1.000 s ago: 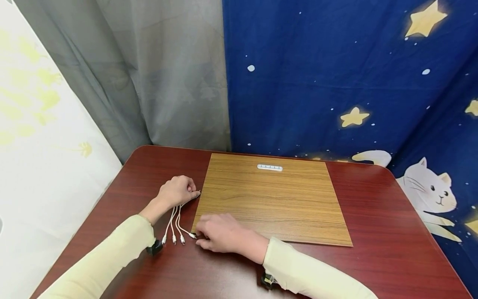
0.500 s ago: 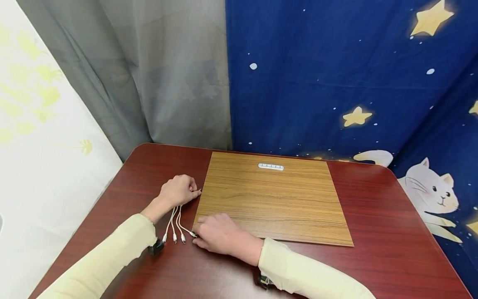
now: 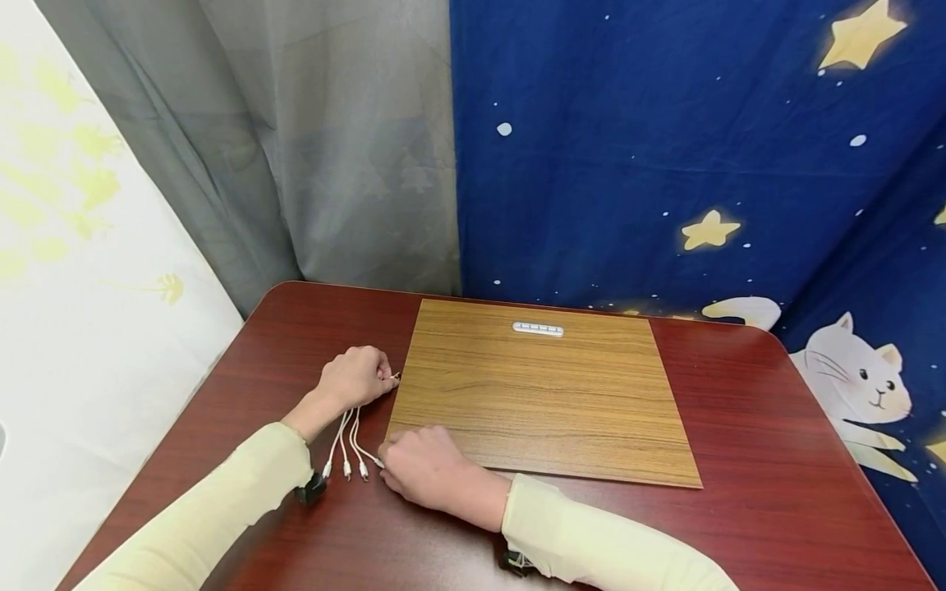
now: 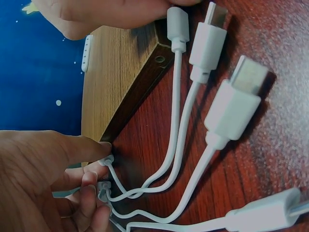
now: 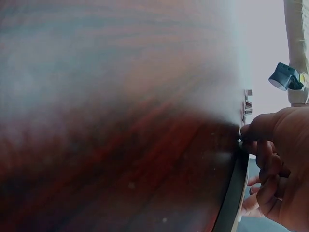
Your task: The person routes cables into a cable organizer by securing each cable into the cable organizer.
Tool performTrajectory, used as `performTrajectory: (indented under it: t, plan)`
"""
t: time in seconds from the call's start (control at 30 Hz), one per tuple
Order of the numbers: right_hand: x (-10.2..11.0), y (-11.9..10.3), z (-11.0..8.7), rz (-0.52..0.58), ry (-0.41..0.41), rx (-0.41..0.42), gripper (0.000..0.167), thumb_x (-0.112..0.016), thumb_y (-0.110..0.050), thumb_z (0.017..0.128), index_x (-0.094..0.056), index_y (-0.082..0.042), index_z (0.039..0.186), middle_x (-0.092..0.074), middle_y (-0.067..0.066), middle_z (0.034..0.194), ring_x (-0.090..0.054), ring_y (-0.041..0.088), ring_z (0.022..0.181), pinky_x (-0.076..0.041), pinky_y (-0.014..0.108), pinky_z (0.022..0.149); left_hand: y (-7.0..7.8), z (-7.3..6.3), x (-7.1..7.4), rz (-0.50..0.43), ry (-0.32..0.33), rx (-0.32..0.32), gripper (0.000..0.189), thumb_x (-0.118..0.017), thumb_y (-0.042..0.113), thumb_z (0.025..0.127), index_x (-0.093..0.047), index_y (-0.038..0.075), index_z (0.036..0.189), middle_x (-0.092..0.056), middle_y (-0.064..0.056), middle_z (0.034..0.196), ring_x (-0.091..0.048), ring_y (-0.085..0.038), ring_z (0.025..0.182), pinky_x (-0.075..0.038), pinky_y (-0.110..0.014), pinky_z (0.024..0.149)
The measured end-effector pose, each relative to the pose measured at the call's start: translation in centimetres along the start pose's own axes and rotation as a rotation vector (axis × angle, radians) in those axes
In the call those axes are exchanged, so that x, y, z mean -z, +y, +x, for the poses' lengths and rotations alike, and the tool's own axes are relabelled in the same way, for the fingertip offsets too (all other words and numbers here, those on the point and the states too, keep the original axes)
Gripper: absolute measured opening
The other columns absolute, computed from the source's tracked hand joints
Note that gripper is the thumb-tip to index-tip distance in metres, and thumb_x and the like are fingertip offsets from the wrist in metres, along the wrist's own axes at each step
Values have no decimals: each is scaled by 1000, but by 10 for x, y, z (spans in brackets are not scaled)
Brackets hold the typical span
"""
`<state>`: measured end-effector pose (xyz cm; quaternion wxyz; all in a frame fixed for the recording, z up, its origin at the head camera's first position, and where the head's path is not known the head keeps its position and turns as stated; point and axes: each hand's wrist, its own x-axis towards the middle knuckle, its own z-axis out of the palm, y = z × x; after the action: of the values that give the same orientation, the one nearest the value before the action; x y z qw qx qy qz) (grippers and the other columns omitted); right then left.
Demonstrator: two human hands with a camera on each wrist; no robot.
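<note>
White cables (image 4: pixel 175 101), right hand (image 3: pixel 423 468) hiding one tip

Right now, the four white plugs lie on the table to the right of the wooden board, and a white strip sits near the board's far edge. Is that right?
Not quite: the head view shows the four white plugs on the table to the left of the wooden board. The white strip does sit near its far edge.

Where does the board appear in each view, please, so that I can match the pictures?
Head: the board, below and right of centre.
Left wrist: upper left.
Right wrist: only a narrow strip, lower right.
Shared landmark: the right hand, visible in all three.
</note>
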<state>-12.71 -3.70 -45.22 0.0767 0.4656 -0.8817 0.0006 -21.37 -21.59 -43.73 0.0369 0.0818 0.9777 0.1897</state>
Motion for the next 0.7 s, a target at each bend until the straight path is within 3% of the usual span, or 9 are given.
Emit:
performTrajectory:
  t: [0.27, 0.7]
  plan:
    - [-4, 0, 0, 9, 36, 13, 17, -73, -29, 89, -63, -22, 77, -57, -9, 73, -59, 10, 59, -42, 28, 44, -2, 2, -1, -14, 7, -6, 24, -76, 27, 90, -65, 19, 72, -56, 4, 66, -54, -17, 57, -43, -37, 51]
    - [5, -1, -1, 44, 8, 18, 19, -72, -29, 90, -61, -20, 78, -55, -9, 73, -57, 9, 58, -42, 27, 44, -5, 4, 9, -37, 97, -5, 24, -74, 30, 91, -66, 18, 72, -58, 4, 65, -55, -18, 59, -42, -37, 49]
